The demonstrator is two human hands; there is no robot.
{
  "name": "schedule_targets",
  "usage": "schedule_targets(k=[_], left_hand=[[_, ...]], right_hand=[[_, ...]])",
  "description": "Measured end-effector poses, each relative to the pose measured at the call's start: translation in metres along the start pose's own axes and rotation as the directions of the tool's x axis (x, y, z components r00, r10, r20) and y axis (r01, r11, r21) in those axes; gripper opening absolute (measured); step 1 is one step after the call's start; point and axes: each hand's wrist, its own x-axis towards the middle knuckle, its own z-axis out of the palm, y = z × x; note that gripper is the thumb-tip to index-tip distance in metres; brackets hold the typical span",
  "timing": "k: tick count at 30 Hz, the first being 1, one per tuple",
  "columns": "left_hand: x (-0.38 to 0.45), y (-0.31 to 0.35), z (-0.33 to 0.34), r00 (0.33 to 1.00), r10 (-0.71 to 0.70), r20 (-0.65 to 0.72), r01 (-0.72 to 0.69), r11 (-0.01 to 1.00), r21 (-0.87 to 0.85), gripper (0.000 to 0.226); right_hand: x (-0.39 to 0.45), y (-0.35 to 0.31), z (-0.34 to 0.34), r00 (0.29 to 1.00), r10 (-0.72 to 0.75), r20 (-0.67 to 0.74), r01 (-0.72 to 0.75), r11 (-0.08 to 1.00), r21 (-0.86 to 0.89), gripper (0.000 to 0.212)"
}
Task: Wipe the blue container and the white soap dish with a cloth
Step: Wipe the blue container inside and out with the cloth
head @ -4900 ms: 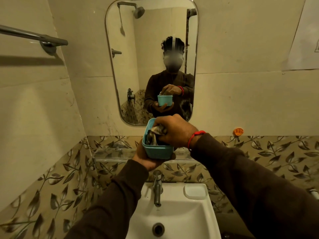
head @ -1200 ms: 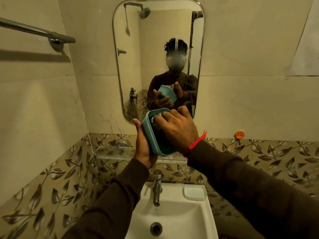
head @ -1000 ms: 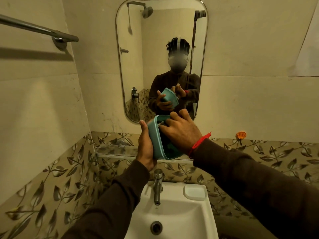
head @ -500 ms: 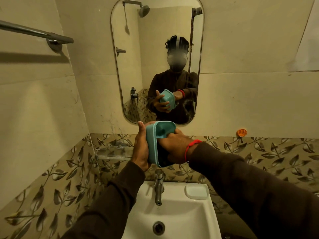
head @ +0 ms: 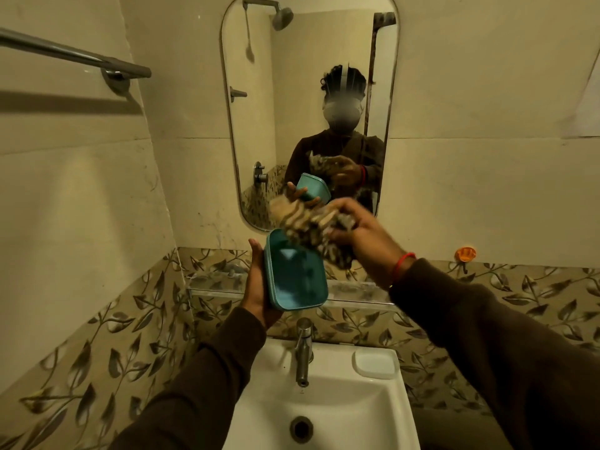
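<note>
The blue container [head: 293, 277] is tilted so that its open side faces me, above the tap. My left hand [head: 258, 287] grips it from its left side and underneath. My right hand [head: 363, 235] is closed on a patterned, striped cloth [head: 308, 227], which is bunched up and blurred just above the container's top right corner, outside it. The white soap dish [head: 375, 363] lies on the sink's back right corner, below both hands.
A white sink [head: 328, 397] with a chrome tap [head: 303, 350] is directly below. A glass shelf [head: 354, 295] runs along the wall behind the container. A mirror [head: 308, 92] hangs above, a towel rail [head: 74, 56] at upper left, and an orange hook [head: 465, 254] at right.
My right hand has pulled the cloth out of the container and lifted it up and to the right. The container's empty inside now shows, still held in my left hand.
</note>
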Motion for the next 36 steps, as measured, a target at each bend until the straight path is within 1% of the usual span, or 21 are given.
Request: schedule_targets(k=[1, 3, 5, 7, 9, 11, 15, 17, 18, 19, 20, 21, 22, 23, 24, 25, 27, 29, 31, 34, 36], left_hand=[[-0.001, -0.001, -0.004, 1.000, -0.013, -0.024, 0.012, 1.000, -0.022, 0.086], [-0.005, -0.002, -0.009, 0.997, -0.055, -0.046, 0.052, 0.997, -0.051, 0.085], [-0.006, -0.003, -0.010, 0.995, -0.079, -0.060, 0.075, 0.995, -0.058, 0.084], [-0.005, -0.001, -0.006, 0.991, -0.089, -0.096, 0.083, 0.995, -0.063, 0.081], [-0.006, 0.001, 0.001, 0.983, -0.134, -0.128, 0.125, 0.989, -0.074, 0.078], [-0.008, 0.002, 0.008, 0.969, -0.207, -0.138, 0.196, 0.977, -0.089, 0.077], [-0.013, 0.002, 0.018, 0.944, -0.305, -0.127, 0.281, 0.943, -0.177, 0.074], [-0.015, 0.002, 0.023, 0.930, -0.346, -0.123, 0.312, 0.921, -0.231, 0.075], [-0.017, 0.001, 0.025, 0.922, -0.366, -0.124, 0.329, 0.912, -0.244, 0.075], [-0.018, 0.001, 0.028, 0.916, -0.382, -0.121, 0.344, 0.904, -0.253, 0.074], [-0.020, 0.001, 0.031, 0.913, -0.394, -0.108, 0.357, 0.898, -0.258, 0.074], [-0.021, 0.000, 0.034, 0.910, -0.405, -0.088, 0.372, 0.893, -0.254, 0.073], [-0.021, -0.001, 0.036, 0.909, -0.412, -0.070, 0.385, 0.891, -0.240, 0.071], [-0.022, -0.003, 0.038, 0.908, -0.416, -0.055, 0.396, 0.892, -0.217, 0.071], [-0.022, -0.006, 0.039, 0.908, -0.418, -0.042, 0.404, 0.896, -0.187, 0.072], [-0.023, -0.008, 0.040, 0.906, -0.422, -0.030, 0.413, 0.897, -0.155, 0.074], [-0.026, -0.013, 0.045, 0.893, -0.450, -0.025, 0.446, 0.890, -0.092, 0.080], [-0.028, -0.018, 0.052, 0.880, -0.473, -0.036, 0.473, 0.881, -0.014, 0.087], [-0.030, -0.020, 0.056, 0.883, -0.466, -0.063, 0.468, 0.883, 0.036, 0.090], [-0.031, -0.019, 0.058, 0.897, -0.432, -0.092, 0.437, 0.898, 0.050, 0.089], [-0.032, -0.018, 0.056, 0.901, -0.418, -0.117, 0.427, 0.902, 0.063, 0.087]], right_hand=[[0.003, -0.004, -0.006, 0.997, -0.013, -0.076, 0.022, 0.992, 0.121, 0.044], [0.010, -0.010, -0.021, 0.977, -0.025, -0.213, 0.097, 0.938, 0.334, 0.044], [0.016, -0.013, -0.036, 0.943, -0.014, -0.332, 0.177, 0.867, 0.466, 0.046], [0.021, -0.014, -0.048, 0.913, 0.002, -0.408, 0.233, 0.819, 0.524, 0.049], [0.025, -0.013, -0.056, 0.902, 0.013, -0.431, 0.250, 0.799, 0.547, 0.051], [0.025, -0.009, -0.060, 0.902, 0.029, -0.432, 0.235, 0.805, 0.545, 0.050], [0.019, 0.000, -0.061, 0.887, 0.069, -0.456, 0.177, 0.862, 0.475, 0.045], [0.015, 0.004, -0.057, 0.885, 0.066, -0.460, 0.141, 0.905, 0.401, 0.041], [0.014, 0.005, -0.055, 0.893, 0.038, -0.448, 0.121, 0.939, 0.322, 0.038], [0.013, 0.006, -0.052, 0.910, -0.014, -0.415, 0.102, 0.976, 0.192, 0.034], [0.011, 0.007, -0.050, 0.931, -0.087, -0.354, 0.097, 0.995, 0.010, 0.032], [0.009, 0.008, -0.048, 0.951, -0.171, -0.257, 0.121, 0.973, -0.199, 0.032], [0.007, 0.007, -0.046, 0.964, -0.240, -0.116, 0.177, 0.902, -0.394, 0.033], [0.005, 0.007, -0.043, 0.962, -0.269, 0.046, 0.249, 0.797, -0.550, 0.034], [0.005, 0.006, -0.039, 0.946, -0.255, 0.201, 0.323, 0.671, -0.668, 0.035], [0.006, 0.005, -0.035, 0.921, -0.215, 0.324, 0.389, 0.529, -0.754, 0.034], [0.008, 0.004, -0.028, 0.880, -0.117, 0.460, 0.474, 0.265, -0.840, 0.033], [0.009, 0.005, -0.022, 0.854, -0.024, 0.520, 0.520, 0.098, -0.849, 0.034], [0.008, 0.008, -0.015, 0.838, 0.034, 0.545, 0.546, -0.056, -0.836, 0.037], [0.002, 0.011, -0.006, 0.861, 0.014, 0.509, 0.495, -0.258, -0.830, 0.042], [-0.003, 0.012, -0.001, 0.892, 0.036, 0.450, 0.433, -0.348, -0.832, 0.044]])
